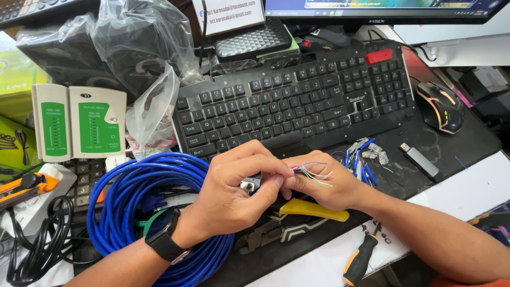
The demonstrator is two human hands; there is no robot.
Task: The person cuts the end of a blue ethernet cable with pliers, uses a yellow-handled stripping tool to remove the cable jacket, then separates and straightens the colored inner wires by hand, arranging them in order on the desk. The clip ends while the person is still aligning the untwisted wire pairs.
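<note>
My left hand (234, 191) wears a ring and a black watch, and its fingertips pinch the stripped end of a blue network cable. My right hand (324, 183) pinches the same spot from the other side. Thin coloured wires (314, 174) fan out over its fingers. The cable runs from a blue coil (135, 210) lying under my left wrist. Below my hands lies a crimping tool (297, 220) with yellow and black handles.
A black keyboard (297, 95) lies beyond my hands, a black mouse (441, 106) to its right. Clear plug connectors (366, 151) and a flash drive (419, 159) lie on the mat. A green-and-cream cable tester (79, 121) stands left. A screwdriver (361, 258) lies near the front edge.
</note>
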